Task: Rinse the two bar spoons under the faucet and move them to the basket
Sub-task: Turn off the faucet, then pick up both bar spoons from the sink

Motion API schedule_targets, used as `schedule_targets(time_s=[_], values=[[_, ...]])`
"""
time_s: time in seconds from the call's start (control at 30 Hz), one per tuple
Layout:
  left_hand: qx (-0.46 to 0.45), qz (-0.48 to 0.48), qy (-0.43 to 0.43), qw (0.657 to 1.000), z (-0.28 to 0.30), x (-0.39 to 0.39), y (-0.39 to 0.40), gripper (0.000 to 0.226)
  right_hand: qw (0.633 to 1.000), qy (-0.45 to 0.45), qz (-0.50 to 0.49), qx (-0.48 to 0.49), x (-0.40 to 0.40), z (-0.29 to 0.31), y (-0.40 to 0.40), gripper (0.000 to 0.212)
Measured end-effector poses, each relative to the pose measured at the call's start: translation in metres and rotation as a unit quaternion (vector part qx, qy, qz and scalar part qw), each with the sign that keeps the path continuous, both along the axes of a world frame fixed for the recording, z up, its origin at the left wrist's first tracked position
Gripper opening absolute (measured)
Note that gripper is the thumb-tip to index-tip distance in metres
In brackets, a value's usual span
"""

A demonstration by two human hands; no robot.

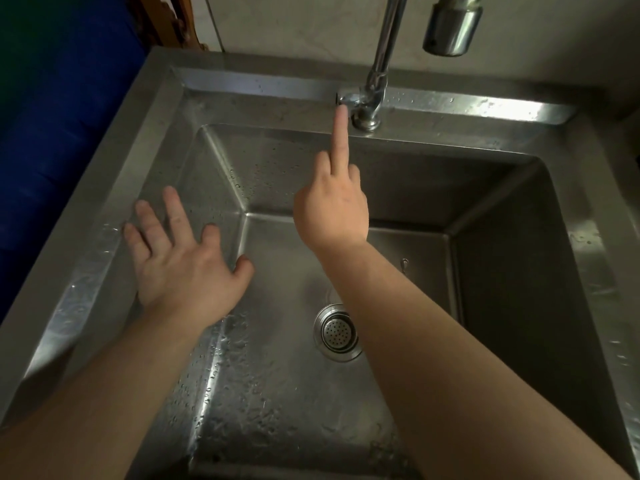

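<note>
A chrome faucet (pixel 377 60) rises from the back rim of a wet steel sink (pixel 263 88), its spout head (pixel 452 27) at the top right. No water runs from it. My right hand (pixel 332 206) has one finger stretched out, its tip touching the faucet's small lever (pixel 348 98); the other fingers are curled and hold nothing. My left hand (pixel 180 258) hovers flat with spread fingers over the sink's left wall, empty. No bar spoons and no basket are in view.
The round drain strainer (pixel 337 332) sits in the sink floor, partly behind my right forearm. Water drops cover the sink's left wall and floor. A blue surface (pixel 52 133) lies left of the sink. A pale tiled wall stands behind the faucet.
</note>
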State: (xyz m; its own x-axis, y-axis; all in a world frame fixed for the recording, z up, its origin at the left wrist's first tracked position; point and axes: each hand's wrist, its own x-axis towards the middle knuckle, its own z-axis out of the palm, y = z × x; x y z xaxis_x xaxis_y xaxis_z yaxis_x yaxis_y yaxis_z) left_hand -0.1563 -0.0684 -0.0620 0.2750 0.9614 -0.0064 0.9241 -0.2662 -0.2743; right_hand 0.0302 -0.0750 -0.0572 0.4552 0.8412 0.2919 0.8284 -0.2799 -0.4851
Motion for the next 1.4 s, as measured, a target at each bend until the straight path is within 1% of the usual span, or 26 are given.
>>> schedule_targets(time_s=[0.03, 0.07, 0.1, 0.13, 0.23, 0.33, 0.4, 0.47, 0.53, 0.6, 0.63, 0.73, 0.87, 0.93, 1.0, 1.07, 1.13, 1.2, 1.27, 1.33, 1.4], values=[[-0.003, 0.004, 0.006, 1.000, 0.001, 0.000, 0.000, 0.074, 1.000, 0.001, 0.005, 0.014, 0.000, -0.007, -0.005, 0.028], [-0.006, 0.006, 0.011, 1.000, 0.001, 0.000, 0.000, 0.075, 1.000, 0.003, 0.015, 0.019, -0.001, -0.017, -0.013, 0.040], [-0.007, 0.006, 0.013, 1.000, 0.001, 0.000, 0.000, 0.077, 0.999, 0.007, 0.028, 0.015, -0.001, -0.030, -0.023, 0.050], [-0.007, 0.007, 0.015, 1.000, 0.002, 0.001, 0.000, 0.077, 0.999, 0.015, 0.039, 0.005, -0.002, -0.043, -0.036, 0.056], [-0.002, 0.005, 0.014, 1.000, 0.002, 0.001, 0.000, 0.078, 0.997, 0.040, 0.046, -0.047, -0.003, -0.087, -0.084, 0.057], [0.004, 0.005, 0.013, 1.000, 0.000, 0.001, 0.000, 0.079, 0.988, 0.062, 0.021, -0.137, 0.003, -0.127, -0.134, 0.060], [0.015, 0.001, 0.009, 1.000, -0.001, 0.001, 0.000, 0.077, 0.977, 0.075, -0.019, -0.197, 0.010, -0.148, -0.163, 0.059], [0.025, -0.004, 0.007, 1.000, -0.003, 0.000, 0.000, 0.076, 0.959, 0.132, -0.099, -0.232, 0.019, -0.162, -0.184, 0.054], [0.028, -0.003, 0.008, 1.000, -0.004, 0.001, 0.001, 0.076, 0.925, 0.213, -0.214, -0.232, 0.032, -0.171, -0.196, 0.049], [0.031, -0.003, 0.009, 0.999, -0.005, 0.000, 0.001, 0.077, 0.893, 0.241, -0.299, -0.236, 0.045, -0.176, -0.203, 0.046], [0.031, -0.004, 0.009, 0.999, -0.005, -0.001, 0.002, 0.077, 0.883, 0.246, -0.319, -0.240, 0.050, -0.178, -0.205, 0.045], [0.025, -0.003, 0.008, 1.000, -0.004, -0.001, 0.001, 0.078, 0.870, 0.255, -0.334, -0.259, 0.060, -0.181, -0.207, 0.036], [0.008, 0.011, 0.008, 1.000, 0.002, 0.001, 0.000, 0.077, 0.864, 0.252, -0.317, -0.299, 0.067, -0.184, -0.205, 0.026], [0.014, 0.008, -0.028, 0.999, 0.000, 0.004, 0.000, 0.077, 0.865, 0.248, -0.310, -0.305, 0.069, -0.184, -0.206, 0.026], [0.028, -0.033, -0.092, 0.995, -0.011, 0.013, -0.010, 0.074, 0.871, 0.242, -0.298, -0.305, 0.072, -0.183, -0.209, 0.024], [-0.007, -0.086, -0.186, 0.979, -0.033, 0.032, -0.032, 0.066, 0.876, 0.229, -0.286, -0.313, 0.074, -0.183, -0.211, 0.023], [-0.081, -0.094, -0.261, 0.957, -0.062, 0.058, -0.061, 0.053, 0.880, 0.218, -0.277, -0.319, 0.078, -0.185, -0.214, 0.024], [-0.166, -0.047, -0.318, 0.932, -0.091, 0.088, -0.088, 0.043, 0.883, 0.216, -0.269, -0.318, 0.081, -0.189, -0.216, 0.025], [-0.254, 0.018, -0.360, 0.897, -0.115, 0.116, -0.110, 0.036, 0.884, 0.217, -0.269, -0.316, 0.083, -0.193, -0.217, 0.023], [-0.313, 0.062, -0.387, 0.865, -0.139, 0.138, -0.128, 0.029, 0.883, 0.214, -0.273, -0.315, 0.083, -0.198, -0.219, 0.021], [-0.350, 0.106, -0.414, 0.833, -0.159, 0.154, -0.141, 0.029, 0.883, 0.209, -0.275, -0.319, 0.082, -0.203, -0.220, 0.020]])
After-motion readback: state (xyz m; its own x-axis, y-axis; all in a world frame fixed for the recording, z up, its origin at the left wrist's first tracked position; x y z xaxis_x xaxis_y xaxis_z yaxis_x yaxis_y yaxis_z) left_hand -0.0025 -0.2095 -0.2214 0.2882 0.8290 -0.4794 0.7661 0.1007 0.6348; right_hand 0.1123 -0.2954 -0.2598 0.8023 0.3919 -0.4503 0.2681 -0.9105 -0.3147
